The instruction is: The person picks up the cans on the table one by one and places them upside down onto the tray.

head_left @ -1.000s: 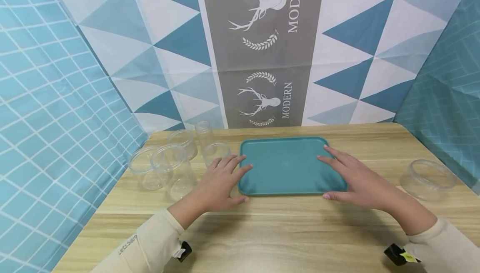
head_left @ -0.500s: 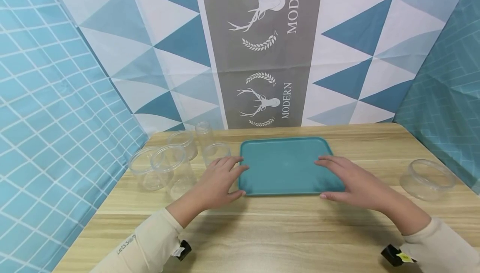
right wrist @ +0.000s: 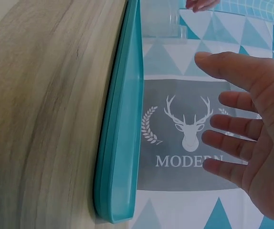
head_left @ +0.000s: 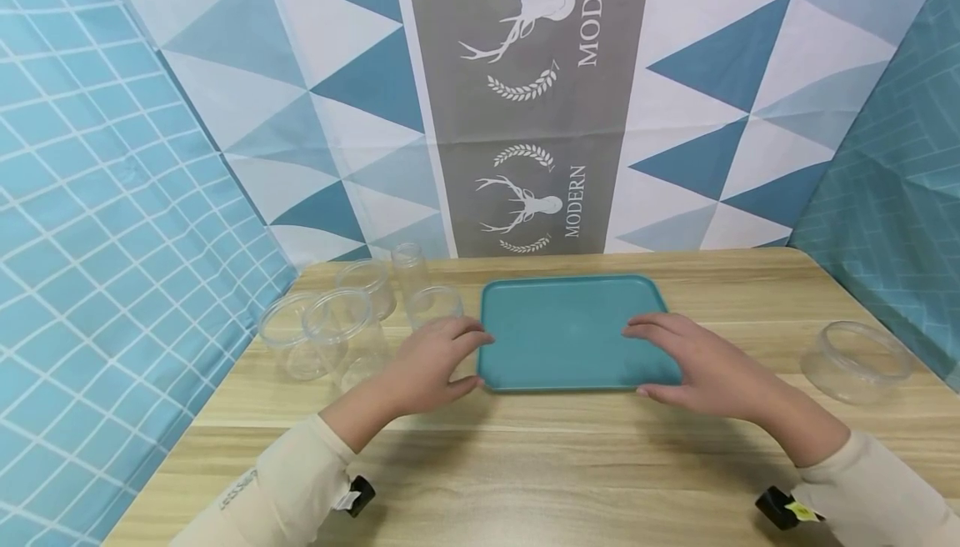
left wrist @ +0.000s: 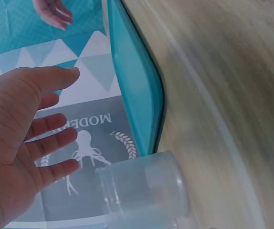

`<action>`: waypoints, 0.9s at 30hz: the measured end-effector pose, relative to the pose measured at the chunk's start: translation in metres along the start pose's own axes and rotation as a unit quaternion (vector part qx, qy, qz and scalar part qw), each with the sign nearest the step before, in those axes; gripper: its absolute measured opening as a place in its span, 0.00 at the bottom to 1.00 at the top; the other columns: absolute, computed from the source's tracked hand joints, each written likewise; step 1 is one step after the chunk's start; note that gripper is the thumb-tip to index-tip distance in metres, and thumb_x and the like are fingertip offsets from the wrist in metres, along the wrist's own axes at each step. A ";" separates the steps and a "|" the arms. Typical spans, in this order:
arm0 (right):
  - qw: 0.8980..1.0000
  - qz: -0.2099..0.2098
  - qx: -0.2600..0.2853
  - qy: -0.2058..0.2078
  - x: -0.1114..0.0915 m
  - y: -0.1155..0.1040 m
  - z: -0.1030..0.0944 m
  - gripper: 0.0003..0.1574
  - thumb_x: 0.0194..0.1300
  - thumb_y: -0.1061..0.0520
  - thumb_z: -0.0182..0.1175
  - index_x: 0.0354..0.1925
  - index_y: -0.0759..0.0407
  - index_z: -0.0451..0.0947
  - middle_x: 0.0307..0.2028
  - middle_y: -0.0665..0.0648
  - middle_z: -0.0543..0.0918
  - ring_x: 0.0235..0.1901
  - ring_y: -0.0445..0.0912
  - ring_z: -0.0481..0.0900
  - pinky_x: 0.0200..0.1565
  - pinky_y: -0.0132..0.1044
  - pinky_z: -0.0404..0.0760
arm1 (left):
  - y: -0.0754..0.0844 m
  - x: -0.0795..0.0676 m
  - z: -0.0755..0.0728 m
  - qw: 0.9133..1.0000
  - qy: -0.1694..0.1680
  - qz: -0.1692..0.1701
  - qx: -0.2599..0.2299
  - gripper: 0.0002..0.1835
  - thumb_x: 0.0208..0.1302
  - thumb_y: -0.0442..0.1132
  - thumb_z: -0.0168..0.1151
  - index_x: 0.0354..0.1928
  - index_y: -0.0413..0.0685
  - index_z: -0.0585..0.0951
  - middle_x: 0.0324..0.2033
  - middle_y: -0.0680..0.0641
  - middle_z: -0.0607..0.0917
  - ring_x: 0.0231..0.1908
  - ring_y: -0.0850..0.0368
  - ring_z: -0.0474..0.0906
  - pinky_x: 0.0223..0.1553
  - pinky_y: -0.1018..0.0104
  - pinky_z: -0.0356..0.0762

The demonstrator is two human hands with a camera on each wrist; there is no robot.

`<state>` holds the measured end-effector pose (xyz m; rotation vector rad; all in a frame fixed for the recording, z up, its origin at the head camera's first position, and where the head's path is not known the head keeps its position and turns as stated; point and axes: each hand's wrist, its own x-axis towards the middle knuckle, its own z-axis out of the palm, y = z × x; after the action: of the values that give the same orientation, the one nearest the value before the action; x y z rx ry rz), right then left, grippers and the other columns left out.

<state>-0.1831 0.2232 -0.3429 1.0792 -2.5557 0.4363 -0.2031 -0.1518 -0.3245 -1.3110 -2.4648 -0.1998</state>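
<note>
A teal rectangular tray [head_left: 573,334] lies flat on the wooden table, its raised rim also showing in the left wrist view [left wrist: 139,81] and the right wrist view [right wrist: 120,143]. My left hand [head_left: 431,366] is held above the table at the tray's left side, fingers spread and thumb apart. Over the tray's right side hovers my right hand [head_left: 697,363], fingers slightly bent, thumb apart. Both wrist views show bare palms, holding nothing. Nearest my left hand is a clear plastic jar [left wrist: 144,186], which it partly covers in the head view.
Several clear containers stand at the table's left: a tall jar [head_left: 341,330], a wide jar [head_left: 288,338], a low one [head_left: 367,284] and a narrow tube [head_left: 408,268]. A round clear bowl [head_left: 855,363] sits at the right. Patterned cloth [head_left: 525,113] hangs behind the table.
Both hands have drawn slightly back toward the person. The right hand has moved leftward over the tray's right side, its fingers closer together. The tray and containers have stayed put.
</note>
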 end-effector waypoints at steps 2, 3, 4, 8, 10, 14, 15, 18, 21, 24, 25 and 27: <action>1.000 -0.010 0.001 0.003 0.002 -0.001 0.000 0.38 0.50 0.52 0.76 0.58 0.59 0.75 0.58 0.58 0.75 0.57 0.56 0.73 0.51 0.55 0.76 | -0.001 -0.001 -0.003 1.000 -0.001 0.004 -0.001 0.25 0.53 0.41 0.74 0.52 0.41 0.79 0.49 0.44 0.80 0.49 0.48 0.78 0.51 0.56 0.77; 1.000 -0.015 0.001 0.005 0.003 -0.001 0.000 0.38 0.50 0.52 0.76 0.58 0.59 0.75 0.57 0.58 0.76 0.57 0.56 0.73 0.51 0.55 0.77 | -0.002 -0.001 -0.004 1.000 -0.003 0.004 0.001 0.24 0.53 0.41 0.74 0.52 0.41 0.79 0.48 0.45 0.80 0.48 0.49 0.78 0.50 0.56 0.77; 1.000 -0.021 0.002 0.007 0.003 -0.001 0.001 0.37 0.51 0.52 0.75 0.58 0.59 0.75 0.57 0.58 0.76 0.57 0.56 0.74 0.51 0.55 0.77 | -0.002 -0.001 -0.005 1.000 -0.004 0.005 0.000 0.24 0.53 0.41 0.74 0.51 0.41 0.80 0.46 0.46 0.80 0.47 0.50 0.79 0.49 0.57 0.78; 0.999 -0.035 0.002 0.011 0.008 -0.001 0.001 0.38 0.50 0.53 0.76 0.58 0.60 0.75 0.56 0.57 0.76 0.56 0.55 0.74 0.50 0.53 0.77 | -0.003 -0.003 -0.012 1.000 -0.008 0.004 -0.003 0.20 0.53 0.41 0.74 0.48 0.43 0.82 0.41 0.48 0.81 0.43 0.53 0.80 0.45 0.59 0.79; 0.999 -0.039 0.004 0.008 0.010 0.000 0.002 0.38 0.50 0.53 0.76 0.57 0.60 0.75 0.56 0.57 0.76 0.56 0.55 0.74 0.50 0.53 0.77 | -0.004 -0.003 -0.014 1.000 -0.009 0.002 -0.006 0.19 0.53 0.40 0.74 0.46 0.43 0.82 0.40 0.49 0.81 0.41 0.53 0.80 0.44 0.60 0.80; 0.999 -0.045 0.008 0.001 0.016 0.000 0.004 0.37 0.50 0.52 0.76 0.57 0.61 0.76 0.56 0.57 0.77 0.56 0.54 0.75 0.50 0.52 0.78 | -0.004 -0.004 -0.020 1.000 -0.010 -0.001 -0.012 0.19 0.52 0.41 0.74 0.45 0.42 0.83 0.40 0.49 0.81 0.41 0.54 0.79 0.43 0.60 0.80; 0.999 -0.047 0.009 -0.001 0.017 0.000 0.004 0.37 0.50 0.52 0.76 0.57 0.61 0.76 0.56 0.57 0.77 0.56 0.54 0.75 0.50 0.52 0.78 | -0.005 -0.005 -0.021 1.000 -0.011 -0.002 -0.014 0.19 0.52 0.41 0.74 0.44 0.42 0.83 0.40 0.49 0.81 0.41 0.53 0.79 0.43 0.60 0.80; 0.999 -0.051 0.011 -0.005 0.021 -0.001 0.006 0.37 0.50 0.51 0.76 0.57 0.61 0.76 0.56 0.57 0.76 0.56 0.54 0.74 0.51 0.52 0.78 | -0.006 -0.006 -0.025 1.000 -0.012 -0.004 -0.017 0.19 0.51 0.41 0.75 0.44 0.42 0.83 0.41 0.48 0.81 0.41 0.53 0.80 0.43 0.59 0.80; 0.998 -0.059 0.010 -0.005 0.023 -0.002 0.008 0.37 0.51 0.51 0.76 0.57 0.60 0.75 0.57 0.56 0.76 0.57 0.54 0.74 0.51 0.51 0.78 | -0.007 -0.007 -0.028 1.000 -0.013 -0.004 -0.019 0.19 0.51 0.41 0.75 0.44 0.42 0.83 0.41 0.49 0.81 0.41 0.53 0.80 0.43 0.59 0.80; 0.998 -0.070 0.008 -0.001 0.027 -0.004 0.009 0.38 0.50 0.50 0.76 0.57 0.60 0.75 0.57 0.56 0.76 0.57 0.54 0.74 0.52 0.51 0.77 | -0.008 -0.008 -0.030 1.000 -0.011 -0.001 -0.016 0.19 0.51 0.41 0.75 0.44 0.43 0.83 0.41 0.49 0.81 0.41 0.53 0.80 0.43 0.59 0.80; 0.997 -0.073 0.009 0.001 0.028 -0.004 0.010 0.38 0.50 0.50 0.76 0.57 0.60 0.76 0.57 0.56 0.76 0.57 0.54 0.74 0.52 0.51 0.77 | -0.009 -0.009 -0.031 1.000 -0.009 0.000 -0.016 0.19 0.51 0.41 0.75 0.44 0.44 0.82 0.41 0.49 0.81 0.41 0.53 0.80 0.43 0.59 0.80; 0.997 -0.080 0.009 0.004 0.030 -0.005 0.011 0.38 0.49 0.50 0.76 0.56 0.60 0.76 0.56 0.56 0.77 0.56 0.54 0.74 0.52 0.51 0.77 | -0.010 -0.010 -0.032 1.000 -0.006 -0.001 -0.013 0.19 0.51 0.42 0.76 0.44 0.45 0.82 0.41 0.49 0.82 0.41 0.54 0.80 0.43 0.60 0.80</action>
<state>-0.2012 0.1967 -0.3392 1.2746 -2.4388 0.4228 -0.1986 -0.1744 -0.2976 -1.3244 -2.4821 -0.2254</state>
